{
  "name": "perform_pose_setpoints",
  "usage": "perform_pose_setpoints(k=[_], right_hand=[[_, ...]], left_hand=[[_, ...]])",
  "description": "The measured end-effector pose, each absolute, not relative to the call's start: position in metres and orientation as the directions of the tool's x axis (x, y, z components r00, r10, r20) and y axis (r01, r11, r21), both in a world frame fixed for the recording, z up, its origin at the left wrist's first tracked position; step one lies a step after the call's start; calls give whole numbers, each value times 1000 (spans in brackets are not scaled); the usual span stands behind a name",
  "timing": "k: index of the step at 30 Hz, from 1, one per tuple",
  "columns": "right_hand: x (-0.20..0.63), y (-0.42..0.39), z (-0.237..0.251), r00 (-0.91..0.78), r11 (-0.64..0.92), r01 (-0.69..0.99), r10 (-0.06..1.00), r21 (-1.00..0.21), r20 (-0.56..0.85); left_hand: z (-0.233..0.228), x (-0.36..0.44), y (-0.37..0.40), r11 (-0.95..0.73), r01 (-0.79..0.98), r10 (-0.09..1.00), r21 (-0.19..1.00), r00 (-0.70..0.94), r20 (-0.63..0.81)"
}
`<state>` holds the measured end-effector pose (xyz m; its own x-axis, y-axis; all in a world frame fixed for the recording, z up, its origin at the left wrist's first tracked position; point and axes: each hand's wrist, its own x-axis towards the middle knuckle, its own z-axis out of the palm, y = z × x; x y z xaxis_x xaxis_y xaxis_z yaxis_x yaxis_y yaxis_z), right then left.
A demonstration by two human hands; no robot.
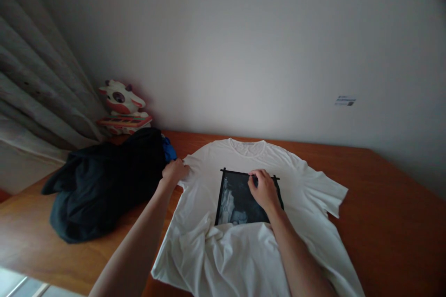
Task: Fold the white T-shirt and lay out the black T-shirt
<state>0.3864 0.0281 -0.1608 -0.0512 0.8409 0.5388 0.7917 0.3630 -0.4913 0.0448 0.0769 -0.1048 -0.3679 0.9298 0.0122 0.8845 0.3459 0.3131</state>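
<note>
Shirt: a white T-shirt [299, 185] of soft, thin cloth lies face up and spread on the table, right of centre, smooth at the chest and rumpled into folds at the near hem.
Print: a dark rectangular panel [237, 199] with a pale, blurred picture sits on the chest, its near edge hidden under bunched cloth.
Lie of the shirt: the long axis runs near to far, the round collar pointing at the far wall, the hem toward the near edge; the right sleeve fans out flat.
Left hand: the left hand [174, 171] closes its fingers on the shirt's left sleeve, pinching the cloth at its edge.
Right hand: the right hand [265, 190] rests on the print, fingers curled, the tips pinching at the panel's far edge.
Table: a wooden top [383, 213], reddish brown with a dull sheen.
Left side: a heap of dark clothes [104, 185] lies slumped just beside the left hand, a scrap of blue [169, 150] showing at its far edge.
Far corner: a glossy cartoon-cow toy [121, 104] stands by grey pleated curtains [38, 88].
</note>
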Motion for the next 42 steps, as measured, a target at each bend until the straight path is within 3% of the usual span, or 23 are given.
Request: perform_pose_setpoints(k=[4,7,10,13,16,19,25,29,32,34,39,42], right_hand=[[386,29,-159,-37,379,757,838,-532,544],[386,29,-159,-43,398,743,831,-539,555],[386,27,-159,-60,403,750,831,-525,553],[385,26,-157,-81,411,759,829,-505,553],[384,26,-155,-108,423,763,829,-488,549],[385,25,-154,-134,429,767,835,-477,534],[376,25,-151,-173,434,796,831,-422,528],[347,31,-136,-112,249,884,935,-396,336],[323,41,-123,-55,82,887,996,-454,71],[312,48,-117,-55,36,866,998,-499,-24],[310,59,-111,24,-23,782,1000,-623,-7],[318,58,-113,100,-49,711,994,-701,32]], left_hand=[[-108,55,77,222,860,935,460,-321,149],[-107,73,68,40,838,948,545,-204,245],[-108,91,45,-372,747,910,550,175,377],[-110,95,20,-647,649,751,400,456,477],[-114,81,4,-595,758,780,266,465,419],[-120,64,3,-474,847,858,239,385,339],[-136,54,13,-343,842,913,415,196,358],[-136,59,11,-440,768,869,465,233,437],[-134,59,9,-518,721,818,460,260,513],[-132,57,7,-567,711,776,416,292,558],[-124,54,1,-712,670,658,210,530,535],[-119,55,-1,-727,671,649,145,602,465]])
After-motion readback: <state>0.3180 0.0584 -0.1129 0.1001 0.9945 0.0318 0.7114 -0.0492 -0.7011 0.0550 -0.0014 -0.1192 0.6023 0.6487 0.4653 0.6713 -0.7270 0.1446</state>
